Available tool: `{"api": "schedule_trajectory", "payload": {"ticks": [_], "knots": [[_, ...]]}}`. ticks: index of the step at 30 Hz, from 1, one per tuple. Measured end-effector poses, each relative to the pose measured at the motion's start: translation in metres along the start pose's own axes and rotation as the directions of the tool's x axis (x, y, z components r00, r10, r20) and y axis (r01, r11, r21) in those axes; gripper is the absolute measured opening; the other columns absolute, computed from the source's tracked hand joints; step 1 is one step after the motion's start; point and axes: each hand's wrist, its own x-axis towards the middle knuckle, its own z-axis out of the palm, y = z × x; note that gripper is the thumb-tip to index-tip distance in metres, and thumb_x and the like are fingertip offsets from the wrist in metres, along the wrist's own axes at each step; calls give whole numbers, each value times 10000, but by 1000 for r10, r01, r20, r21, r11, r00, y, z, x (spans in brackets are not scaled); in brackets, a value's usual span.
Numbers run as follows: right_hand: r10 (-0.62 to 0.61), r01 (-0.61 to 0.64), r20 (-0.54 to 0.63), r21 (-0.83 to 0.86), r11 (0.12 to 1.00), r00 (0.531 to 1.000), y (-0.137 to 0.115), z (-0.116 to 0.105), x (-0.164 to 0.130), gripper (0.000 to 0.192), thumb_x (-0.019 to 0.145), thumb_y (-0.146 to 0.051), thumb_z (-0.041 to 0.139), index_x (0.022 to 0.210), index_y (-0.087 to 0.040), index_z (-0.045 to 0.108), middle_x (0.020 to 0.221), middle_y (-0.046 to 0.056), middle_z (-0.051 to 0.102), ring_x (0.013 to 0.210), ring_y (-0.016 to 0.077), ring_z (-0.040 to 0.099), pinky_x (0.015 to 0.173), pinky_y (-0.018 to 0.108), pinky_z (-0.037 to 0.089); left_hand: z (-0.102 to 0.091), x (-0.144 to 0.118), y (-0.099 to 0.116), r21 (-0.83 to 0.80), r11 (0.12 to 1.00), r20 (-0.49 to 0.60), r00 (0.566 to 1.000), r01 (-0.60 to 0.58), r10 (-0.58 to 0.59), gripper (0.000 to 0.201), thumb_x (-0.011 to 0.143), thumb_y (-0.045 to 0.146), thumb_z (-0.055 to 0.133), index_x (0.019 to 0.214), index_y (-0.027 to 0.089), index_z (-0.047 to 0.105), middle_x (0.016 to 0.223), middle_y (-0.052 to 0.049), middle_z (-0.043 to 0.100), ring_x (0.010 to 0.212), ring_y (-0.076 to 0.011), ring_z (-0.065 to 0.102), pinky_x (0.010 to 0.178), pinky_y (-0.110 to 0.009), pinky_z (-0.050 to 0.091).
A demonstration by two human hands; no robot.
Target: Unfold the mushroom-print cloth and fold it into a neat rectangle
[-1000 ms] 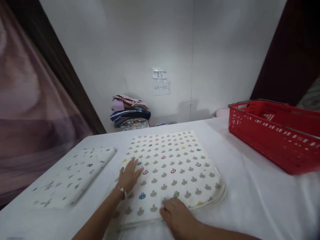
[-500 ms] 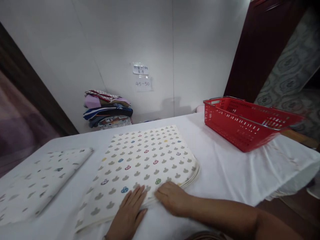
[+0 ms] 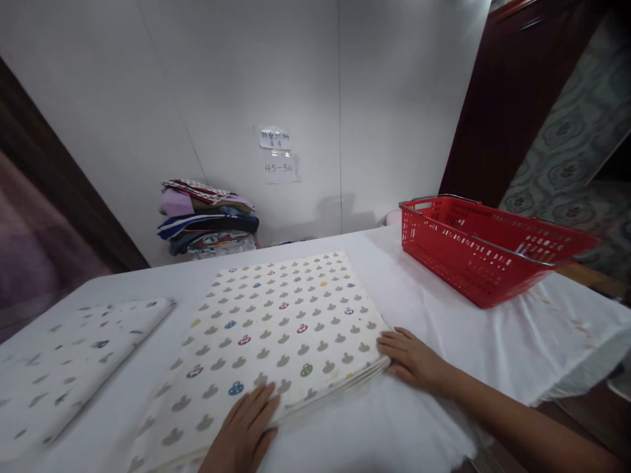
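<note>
A folded white cloth (image 3: pixel 290 315) printed with grey and coloured mushroom shapes lies flat on the table, its layers showing along the near and right edges. My left hand (image 3: pixel 246 420) rests flat on its near edge, fingers stretched out. At the cloth's near right corner is my right hand (image 3: pixel 411 358), fingers extended and touching the edge; the thumb lies lower, by the layers. Neither hand visibly grips the cloth.
Another folded white cloth (image 3: pixel 73 368) with a scattered print lies at the left. A red basket (image 3: pixel 453 256) with metal handles stands at the right on the white-covered table (image 3: pixel 424 420). Stacked folded fabrics (image 3: pixel 207 220) sit by the wall, below paper signs (image 3: pixel 279 167).
My right hand has moved right along the near edge to the cloth's corner, its fingers now stretched out. That corner looks straighter. My left hand stays on the near edge.
</note>
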Motion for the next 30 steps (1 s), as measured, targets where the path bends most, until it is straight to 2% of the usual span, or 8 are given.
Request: {"api": "schedule_trajectory", "payload": {"ticks": [6,10,15,19,25,30], "knots": [[-60,60,-40,-1,998,997,10,10,-3,407,902,-295,428,1301,-217,433,1283,100,520,1219,209,426,1036,451,293,0,-1,-1,107,994,-20,999,-25,27,323,839,372,490,1133,273,582,1127,10,643,961,-149,608,794,-232,514],[-146,141,-82,-56,988,986,7,13,1,445,894,-201,407,1337,-194,373,1279,113,517,1222,214,412,1041,464,281,3,15,10,72,992,-38,994,-101,103,292,836,384,488,1064,251,613,987,-2,684,859,-152,614,741,-232,502],[-197,193,-106,-49,980,975,-8,11,15,308,907,-126,375,1181,-199,497,1066,85,599,1012,190,520,941,418,374,2,42,29,-84,994,-35,997,-68,66,286,843,354,493,1083,227,586,946,-17,658,845,-145,578,786,-242,448],[-182,176,-109,-61,982,977,-13,12,25,234,926,-156,376,1110,-176,520,896,66,578,852,176,507,796,363,413,12,53,44,-141,990,-64,998,14,-23,250,835,214,460,1058,211,572,918,-25,635,821,-159,544,759,-282,419],[-120,116,-51,-74,990,992,-12,12,18,205,939,-182,358,1060,-197,523,849,32,556,789,155,486,723,297,398,26,48,60,-175,981,-110,989,82,-102,306,755,55,444,990,210,563,849,-10,604,783,-162,506,781,-308,383],[-130,130,-2,-32,991,991,-19,5,11,214,942,-189,342,1014,-206,542,862,39,572,797,166,498,732,300,395,22,42,66,-184,972,4,989,144,-146,257,763,64,481,948,226,556,827,4,588,776,-153,499,790,-294,381]]}}
